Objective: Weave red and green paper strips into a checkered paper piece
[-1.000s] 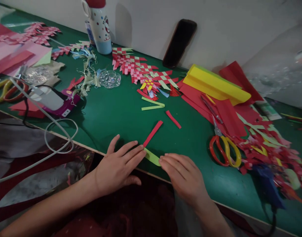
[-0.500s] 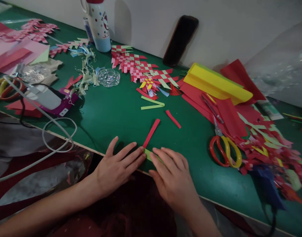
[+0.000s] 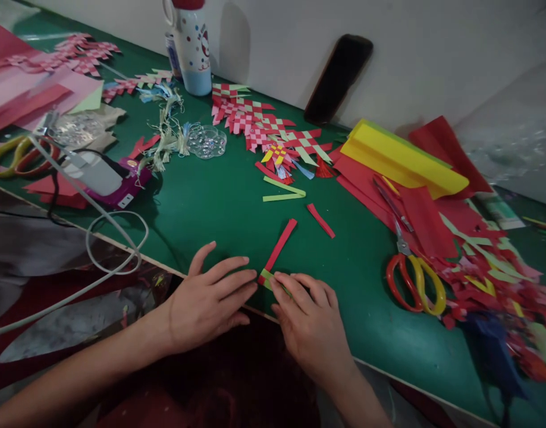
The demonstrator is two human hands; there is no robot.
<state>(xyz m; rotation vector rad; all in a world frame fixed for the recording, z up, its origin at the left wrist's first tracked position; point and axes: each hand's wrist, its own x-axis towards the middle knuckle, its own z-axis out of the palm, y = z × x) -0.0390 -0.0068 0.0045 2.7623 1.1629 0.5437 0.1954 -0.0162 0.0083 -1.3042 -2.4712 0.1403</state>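
Note:
Near the table's front edge, a red paper strip is crossed with a light green paper strip, forming a corner. My right hand covers most of the green strip, its fingers bent together over it and the thumb close below. Just left of that corner my left hand is open, fingers stretched and slightly apart, holding nothing. Beyond the hands lie a folded green strip and a short red strip.
Scissors lie on the right beside a heap of paper scraps and yellow paper. Woven paper fish line the back. A bottle and a phone stand by the wall. A white cable loops over the left edge.
My left hand has drawn slightly left off the strips, uncovering the corner where red and green cross. The right hand stays on the green strip. The whole view has shifted a little.

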